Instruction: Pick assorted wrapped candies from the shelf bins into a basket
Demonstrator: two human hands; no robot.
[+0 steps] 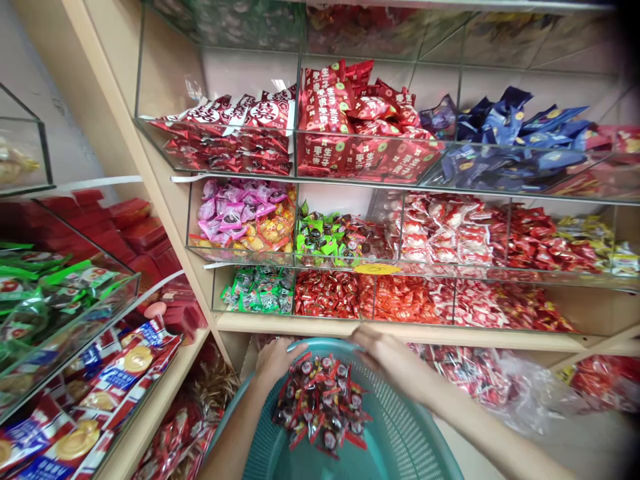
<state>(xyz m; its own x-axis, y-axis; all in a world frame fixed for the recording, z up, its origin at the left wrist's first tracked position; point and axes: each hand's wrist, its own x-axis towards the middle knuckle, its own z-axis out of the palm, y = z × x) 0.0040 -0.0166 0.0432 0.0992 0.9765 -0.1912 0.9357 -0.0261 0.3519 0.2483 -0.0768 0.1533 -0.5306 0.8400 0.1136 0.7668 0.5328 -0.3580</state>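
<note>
A green plastic basket with perforated sides is below the shelves, close in front of me. In it lies a pile of wrapped candies in dark and red wrappers. My left hand grips the basket's far rim on the left, its thumb lying along the edge. Farther right on the same rim, my right hand is closed with curled fingers, slightly blurred. The candies lie between and below my two hands, and neither hand touches them.
Glass bins of wrapped sweets fill the shelves ahead, among them green packets and red candies. A wooden shelf edge runs just above my hands. Bagged sweets lie low at right. More bins stand at left.
</note>
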